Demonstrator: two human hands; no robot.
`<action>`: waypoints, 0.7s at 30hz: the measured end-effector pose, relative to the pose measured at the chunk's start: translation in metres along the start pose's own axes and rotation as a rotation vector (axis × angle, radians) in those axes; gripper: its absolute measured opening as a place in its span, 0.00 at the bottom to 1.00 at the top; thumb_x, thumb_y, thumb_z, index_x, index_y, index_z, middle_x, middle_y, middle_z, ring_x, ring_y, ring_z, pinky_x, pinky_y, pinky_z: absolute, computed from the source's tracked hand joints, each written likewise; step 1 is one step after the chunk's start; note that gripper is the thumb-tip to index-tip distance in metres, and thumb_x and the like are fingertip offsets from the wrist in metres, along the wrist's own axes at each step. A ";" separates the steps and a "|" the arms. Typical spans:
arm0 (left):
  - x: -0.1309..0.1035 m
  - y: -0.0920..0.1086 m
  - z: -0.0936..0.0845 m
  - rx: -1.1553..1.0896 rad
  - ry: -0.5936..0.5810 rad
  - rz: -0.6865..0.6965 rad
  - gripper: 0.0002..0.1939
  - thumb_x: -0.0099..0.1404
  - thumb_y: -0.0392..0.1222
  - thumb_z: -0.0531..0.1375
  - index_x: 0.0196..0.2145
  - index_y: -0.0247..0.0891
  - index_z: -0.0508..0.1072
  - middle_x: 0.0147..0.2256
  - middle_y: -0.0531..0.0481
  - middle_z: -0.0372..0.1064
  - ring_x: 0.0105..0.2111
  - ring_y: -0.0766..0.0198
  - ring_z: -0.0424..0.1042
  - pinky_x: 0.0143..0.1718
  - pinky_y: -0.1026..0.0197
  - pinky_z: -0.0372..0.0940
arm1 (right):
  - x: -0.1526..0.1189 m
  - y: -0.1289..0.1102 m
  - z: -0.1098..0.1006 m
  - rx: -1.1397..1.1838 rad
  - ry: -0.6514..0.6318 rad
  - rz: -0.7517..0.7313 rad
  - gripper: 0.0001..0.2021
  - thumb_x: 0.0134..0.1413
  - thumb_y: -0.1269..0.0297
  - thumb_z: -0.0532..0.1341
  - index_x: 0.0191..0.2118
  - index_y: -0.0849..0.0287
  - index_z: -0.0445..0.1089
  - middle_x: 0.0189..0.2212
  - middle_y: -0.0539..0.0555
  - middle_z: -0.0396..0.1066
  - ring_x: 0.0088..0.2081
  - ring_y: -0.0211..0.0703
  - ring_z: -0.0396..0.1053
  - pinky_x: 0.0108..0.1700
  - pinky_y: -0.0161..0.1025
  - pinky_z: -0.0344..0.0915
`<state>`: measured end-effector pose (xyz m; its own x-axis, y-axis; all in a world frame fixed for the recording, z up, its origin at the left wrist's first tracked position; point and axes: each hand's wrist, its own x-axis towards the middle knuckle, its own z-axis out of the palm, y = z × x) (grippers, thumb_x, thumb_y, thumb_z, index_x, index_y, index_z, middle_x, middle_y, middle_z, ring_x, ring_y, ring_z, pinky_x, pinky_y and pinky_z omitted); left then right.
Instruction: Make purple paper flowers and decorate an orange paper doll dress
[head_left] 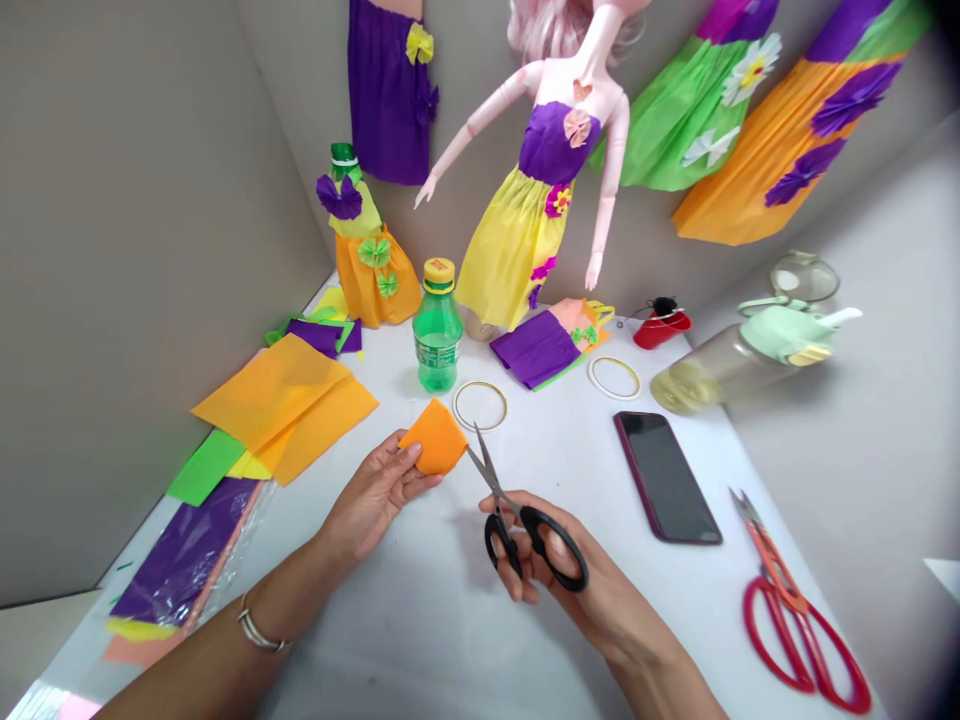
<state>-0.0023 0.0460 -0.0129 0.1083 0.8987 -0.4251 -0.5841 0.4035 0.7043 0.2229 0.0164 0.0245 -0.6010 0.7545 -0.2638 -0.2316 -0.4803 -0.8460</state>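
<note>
Between the thumb and fingers of my left hand (382, 490) is a small folded orange piece (436, 438), lifted over the white table (420, 620). My right hand (555, 560) has its fingers through the black handles of a pair of scissors (493, 478). The scissor blades are slightly apart and point up and left, their tips close to the right corner of the orange piece. Just behind them a thin bangle (480, 383) lies flat.
A green bottle (437, 340) and a doll (562, 150) stand behind. Coloured sheets (277, 390) lie left. A phone (667, 480), red-handled scissors (799, 620), a second bangle (594, 377) and a tilted-looking clear jug (697, 375) are on the right.
</note>
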 end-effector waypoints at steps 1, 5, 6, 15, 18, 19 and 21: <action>0.000 0.000 0.000 0.023 -0.009 0.015 0.11 0.66 0.36 0.62 0.45 0.37 0.67 0.46 0.46 0.75 0.43 0.62 0.78 0.43 0.62 0.75 | 0.000 0.000 0.000 -0.002 -0.004 0.007 0.32 0.53 0.40 0.62 0.54 0.61 0.67 0.31 0.53 0.64 0.27 0.36 0.60 0.29 0.36 0.53; -0.002 0.000 -0.001 0.162 -0.071 0.075 0.09 0.66 0.41 0.63 0.41 0.37 0.68 0.41 0.50 0.76 0.40 0.63 0.78 0.44 0.62 0.74 | 0.000 0.000 0.001 -0.007 -0.008 0.023 0.32 0.53 0.40 0.62 0.53 0.62 0.68 0.34 0.54 0.66 0.29 0.39 0.63 0.31 0.37 0.54; -0.003 0.000 0.000 0.201 -0.084 0.084 0.09 0.66 0.43 0.63 0.40 0.37 0.69 0.40 0.50 0.76 0.40 0.62 0.78 0.44 0.61 0.74 | 0.000 0.000 0.001 -0.010 -0.006 0.018 0.32 0.53 0.39 0.62 0.53 0.62 0.67 0.33 0.55 0.67 0.29 0.39 0.63 0.31 0.37 0.54; -0.004 0.003 0.003 0.215 -0.044 0.089 0.13 0.61 0.45 0.66 0.38 0.37 0.69 0.40 0.50 0.76 0.42 0.59 0.77 0.41 0.61 0.74 | 0.001 0.003 0.000 -0.037 0.033 -0.018 0.32 0.53 0.39 0.62 0.53 0.62 0.68 0.29 0.52 0.66 0.27 0.37 0.57 0.32 0.37 0.52; -0.005 0.005 0.004 0.226 -0.046 0.089 0.13 0.62 0.46 0.66 0.39 0.37 0.70 0.40 0.50 0.75 0.42 0.59 0.77 0.43 0.60 0.74 | 0.002 0.003 0.002 -0.039 0.048 -0.022 0.33 0.51 0.38 0.63 0.52 0.62 0.68 0.27 0.50 0.63 0.25 0.35 0.53 0.30 0.36 0.49; -0.005 0.005 0.004 0.225 -0.041 0.086 0.14 0.61 0.46 0.66 0.39 0.37 0.70 0.40 0.49 0.75 0.42 0.59 0.77 0.44 0.59 0.74 | 0.003 0.003 0.003 -0.039 0.054 -0.027 0.33 0.51 0.38 0.62 0.52 0.62 0.69 0.26 0.49 0.62 0.24 0.34 0.52 0.29 0.35 0.47; -0.006 0.006 0.005 0.215 -0.035 0.080 0.15 0.60 0.46 0.67 0.40 0.37 0.70 0.40 0.49 0.76 0.41 0.59 0.77 0.44 0.58 0.73 | 0.003 0.004 0.004 -0.041 0.064 -0.045 0.33 0.52 0.38 0.62 0.51 0.63 0.69 0.23 0.47 0.59 0.23 0.33 0.49 0.28 0.35 0.44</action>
<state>-0.0025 0.0440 -0.0034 0.0985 0.9332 -0.3456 -0.4073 0.3547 0.8416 0.2169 0.0146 0.0221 -0.5405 0.8025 -0.2526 -0.2252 -0.4273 -0.8756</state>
